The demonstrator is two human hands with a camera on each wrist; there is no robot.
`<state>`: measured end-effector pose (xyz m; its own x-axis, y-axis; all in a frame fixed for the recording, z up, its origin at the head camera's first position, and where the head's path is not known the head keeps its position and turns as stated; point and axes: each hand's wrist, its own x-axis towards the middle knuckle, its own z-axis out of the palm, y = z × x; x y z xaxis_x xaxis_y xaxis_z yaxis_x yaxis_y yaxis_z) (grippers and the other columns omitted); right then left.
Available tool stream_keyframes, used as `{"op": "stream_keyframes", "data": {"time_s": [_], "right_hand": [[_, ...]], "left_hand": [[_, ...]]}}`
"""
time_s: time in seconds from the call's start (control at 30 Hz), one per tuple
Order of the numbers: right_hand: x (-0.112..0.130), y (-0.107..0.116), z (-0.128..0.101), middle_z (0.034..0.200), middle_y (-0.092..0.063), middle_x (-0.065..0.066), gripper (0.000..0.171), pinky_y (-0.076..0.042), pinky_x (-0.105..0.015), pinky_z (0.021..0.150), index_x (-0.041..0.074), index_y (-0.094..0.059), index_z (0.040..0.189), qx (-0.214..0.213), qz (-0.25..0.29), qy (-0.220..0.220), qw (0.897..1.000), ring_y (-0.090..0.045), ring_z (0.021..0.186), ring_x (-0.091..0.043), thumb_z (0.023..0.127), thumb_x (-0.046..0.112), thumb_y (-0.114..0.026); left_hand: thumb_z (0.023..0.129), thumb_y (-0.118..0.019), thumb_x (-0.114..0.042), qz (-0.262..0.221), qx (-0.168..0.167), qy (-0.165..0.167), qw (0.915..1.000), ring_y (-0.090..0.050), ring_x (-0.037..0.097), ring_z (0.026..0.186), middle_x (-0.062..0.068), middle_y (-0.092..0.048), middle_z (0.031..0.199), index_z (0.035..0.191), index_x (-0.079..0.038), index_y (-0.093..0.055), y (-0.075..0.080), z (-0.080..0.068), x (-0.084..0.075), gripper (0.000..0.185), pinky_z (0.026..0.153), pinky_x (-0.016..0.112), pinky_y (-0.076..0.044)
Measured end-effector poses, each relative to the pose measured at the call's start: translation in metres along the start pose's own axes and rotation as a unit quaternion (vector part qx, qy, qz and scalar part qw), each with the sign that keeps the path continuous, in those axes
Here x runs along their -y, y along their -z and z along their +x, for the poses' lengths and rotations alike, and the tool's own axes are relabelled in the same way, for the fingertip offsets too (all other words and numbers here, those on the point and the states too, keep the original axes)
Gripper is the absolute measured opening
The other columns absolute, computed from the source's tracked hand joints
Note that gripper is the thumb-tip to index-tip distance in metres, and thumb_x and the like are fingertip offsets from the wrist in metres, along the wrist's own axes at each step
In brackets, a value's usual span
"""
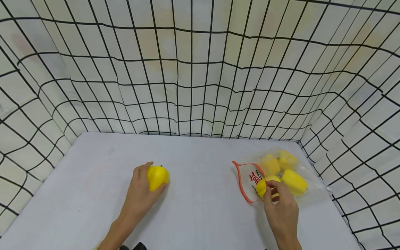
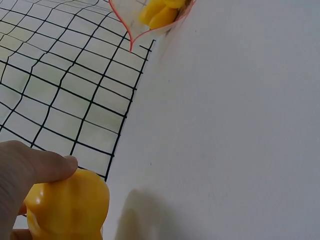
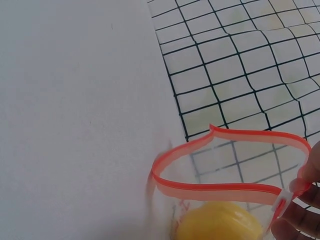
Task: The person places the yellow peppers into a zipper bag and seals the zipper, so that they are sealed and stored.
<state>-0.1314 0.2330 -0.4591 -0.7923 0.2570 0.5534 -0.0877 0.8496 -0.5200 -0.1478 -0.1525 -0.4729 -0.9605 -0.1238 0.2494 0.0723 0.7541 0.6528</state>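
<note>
My left hand (image 1: 139, 191) grips a yellow bell pepper (image 1: 157, 177) over the left-middle part of the table. Its small dark stem faces away from me, and its lobed, glossy side shows in the left wrist view. At the right lies a clear zip bag with a red-edged mouth (image 1: 239, 180), gaping toward the left. My right hand (image 1: 282, 205) pinches the near side of that mouth, close to a pale slider (image 3: 282, 201). Several yellow pieces are inside the bag, among them a lobed one (image 1: 294, 182) and a rounded one (image 3: 220, 222) just behind the opening.
A white tabletop (image 1: 200, 194) spreads under both hands. Black wire grid (image 1: 200, 73) over pale sheeting rises along the back and both sides. At the bottom edge, a small black object (image 1: 139, 246) shows beside my left forearm.
</note>
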Motion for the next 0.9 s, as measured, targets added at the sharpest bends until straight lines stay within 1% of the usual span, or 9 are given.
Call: {"op": "stream_keyframes", "data": {"time_s": [0.13, 0.2, 0.37, 0.5, 0.67, 0.9], "right_hand": [[0.0, 0.0, -0.001, 0.09, -0.07, -0.001, 0.021, -0.05, -0.013, 0.058, 0.011, -0.068, 0.102, 0.001, -0.001, 0.002, 1.0, -0.058, 0.069, -0.01, 0.082, 0.005, -0.075], [0.0, -0.001, -0.001, 0.091, -0.07, -0.001, 0.021, -0.049, -0.012, 0.058, 0.011, -0.068, 0.102, 0.002, 0.0, 0.001, 1.0, -0.058, 0.069, -0.01, 0.082, 0.005, -0.075], [0.0, 0.0, -0.001, 0.092, -0.071, -0.001, 0.021, -0.05, -0.013, 0.058, 0.011, -0.068, 0.102, 0.004, 0.0, -0.004, 1.0, -0.058, 0.07, -0.01, 0.083, 0.005, -0.075], [0.001, 0.001, 0.0, 0.093, -0.071, -0.001, 0.021, -0.049, -0.012, 0.059, 0.01, -0.069, 0.102, 0.004, 0.005, -0.006, 1.0, -0.058, 0.071, -0.01, 0.083, 0.005, -0.074], [0.001, 0.002, 0.001, 0.093, -0.071, -0.001, 0.02, -0.048, -0.009, 0.06, 0.011, -0.069, 0.102, 0.005, 0.009, -0.007, 1.0, -0.058, 0.071, -0.01, 0.083, 0.006, -0.074], [0.001, 0.001, -0.001, 0.092, -0.07, 0.0, 0.02, -0.049, -0.011, 0.059, 0.011, -0.069, 0.102, 0.004, 0.008, -0.011, 1.0, -0.057, 0.071, -0.009, 0.083, 0.005, -0.074]], "left_hand": [[0.079, -0.082, -0.024, -0.025, 0.006, 0.0, 0.9997, -0.055, 0.034, 0.11, 0.015, -0.043, 0.136, 0.139, -0.009, -0.038, -0.006, 0.0, -0.007, 0.077, 0.092, 0.051, -0.05], [0.079, -0.082, -0.024, -0.036, 0.011, 0.008, 0.9992, -0.056, 0.033, 0.109, 0.014, -0.045, 0.136, 0.138, -0.01, -0.037, -0.009, -0.001, -0.012, 0.076, 0.09, 0.049, -0.051], [0.08, -0.081, -0.027, -0.071, 0.039, 0.036, 0.9961, -0.058, 0.029, 0.108, 0.011, -0.051, 0.135, 0.138, -0.013, -0.037, -0.016, 0.0, -0.026, 0.073, 0.088, 0.044, -0.051], [0.082, -0.079, -0.033, -0.093, 0.063, 0.046, 0.9926, -0.059, 0.027, 0.106, 0.009, -0.053, 0.134, 0.137, -0.016, -0.039, -0.023, 0.001, -0.038, 0.071, 0.086, 0.04, -0.052], [0.083, -0.077, -0.039, -0.126, 0.083, 0.044, 0.9875, -0.058, 0.023, 0.103, 0.007, -0.056, 0.13, 0.136, -0.02, -0.041, -0.034, 0.002, -0.053, 0.067, 0.083, 0.034, -0.05], [0.083, -0.076, -0.043, -0.189, 0.109, 0.036, 0.9753, -0.055, 0.019, 0.105, -0.001, -0.055, 0.127, 0.133, -0.026, -0.046, -0.047, 0.001, -0.07, 0.061, 0.083, 0.031, -0.049]]}}
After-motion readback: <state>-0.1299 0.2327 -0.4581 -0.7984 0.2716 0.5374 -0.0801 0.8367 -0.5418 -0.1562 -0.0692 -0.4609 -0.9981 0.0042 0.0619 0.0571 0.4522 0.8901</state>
